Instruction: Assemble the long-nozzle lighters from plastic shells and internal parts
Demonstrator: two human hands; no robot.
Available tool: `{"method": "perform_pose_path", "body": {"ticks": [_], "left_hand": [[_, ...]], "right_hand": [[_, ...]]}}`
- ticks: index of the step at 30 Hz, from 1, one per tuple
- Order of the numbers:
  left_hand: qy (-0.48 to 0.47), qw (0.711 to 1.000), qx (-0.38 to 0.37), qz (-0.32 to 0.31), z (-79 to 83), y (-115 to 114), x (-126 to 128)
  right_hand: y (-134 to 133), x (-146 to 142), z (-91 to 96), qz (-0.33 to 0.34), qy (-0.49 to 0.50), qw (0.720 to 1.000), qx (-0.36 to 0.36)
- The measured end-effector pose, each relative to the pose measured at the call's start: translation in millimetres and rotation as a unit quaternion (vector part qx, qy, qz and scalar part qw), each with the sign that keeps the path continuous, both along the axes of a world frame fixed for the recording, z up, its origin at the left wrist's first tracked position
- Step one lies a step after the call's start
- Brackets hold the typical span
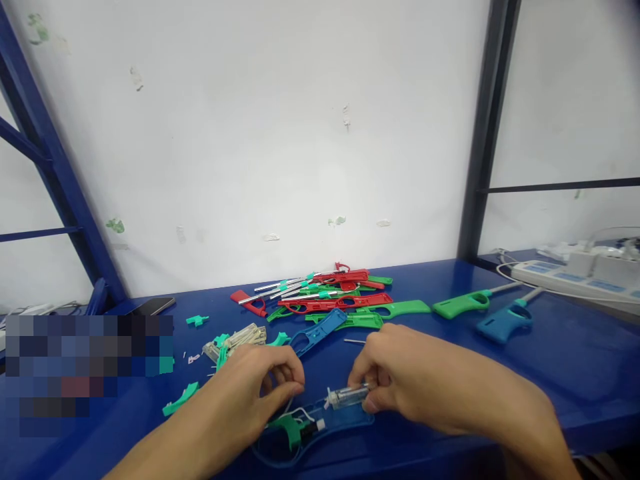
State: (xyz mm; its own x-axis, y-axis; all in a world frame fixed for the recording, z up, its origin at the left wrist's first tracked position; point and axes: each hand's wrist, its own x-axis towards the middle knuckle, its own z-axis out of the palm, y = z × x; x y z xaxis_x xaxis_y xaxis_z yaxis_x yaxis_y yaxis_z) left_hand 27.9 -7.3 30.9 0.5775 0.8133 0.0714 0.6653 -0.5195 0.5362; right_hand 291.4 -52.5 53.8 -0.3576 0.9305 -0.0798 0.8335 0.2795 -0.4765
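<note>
A blue lighter shell half [320, 427] lies open on the blue bench in front of me, with a green trigger piece [290, 427], thin white wires and a black part inside it. My right hand [400, 380] pinches a small clear gas tank [347, 397] and holds it over the shell's right end. My left hand [260, 387] is curled, fingertips pressed together at the wires just above the green trigger.
A pile of red and green lighter shells with metal tubes [335, 297] lies behind my hands. Another blue shell half [317, 330], loose green bits [197, 321], clear tanks [240, 339], two assembled lighters [503, 323], a phone [155, 305] and a power strip [575, 277].
</note>
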Motion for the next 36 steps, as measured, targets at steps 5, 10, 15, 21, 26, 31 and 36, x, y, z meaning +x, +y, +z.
{"method": "perform_pose_path", "body": {"ticks": [5,10,15,21,26,31,36], "left_hand": [[-0.061,0.985,0.163,0.006,-23.1,-1.7,-2.3],[-0.095,0.983,0.154,0.019,-35.7,-3.5,5.1],[-0.086,0.987,0.133,0.033,-40.3,-6.1,6.3],[-0.070,0.988,0.138,0.010,-40.9,-13.5,4.3],[-0.076,0.986,0.147,0.001,-39.8,-16.0,5.3],[-0.078,0.986,0.146,0.006,-39.3,-15.0,6.5],[-0.077,0.987,0.141,0.007,-40.4,-14.9,6.6]], "right_hand": [[2.1,-3.0,1.1,-0.017,-0.031,0.999,0.031],[4.1,-2.9,3.9,-0.014,-0.023,0.999,0.028],[5.5,-1.3,3.6,0.001,-0.016,1.000,0.007],[3.7,1.0,8.9,0.045,-0.015,0.997,0.058],[6.2,-0.7,11.8,0.068,-0.010,0.994,0.086],[10.2,-6.0,9.8,0.086,-0.016,0.993,0.085],[10.9,-7.9,10.4,0.084,-0.030,0.993,0.079]]}}
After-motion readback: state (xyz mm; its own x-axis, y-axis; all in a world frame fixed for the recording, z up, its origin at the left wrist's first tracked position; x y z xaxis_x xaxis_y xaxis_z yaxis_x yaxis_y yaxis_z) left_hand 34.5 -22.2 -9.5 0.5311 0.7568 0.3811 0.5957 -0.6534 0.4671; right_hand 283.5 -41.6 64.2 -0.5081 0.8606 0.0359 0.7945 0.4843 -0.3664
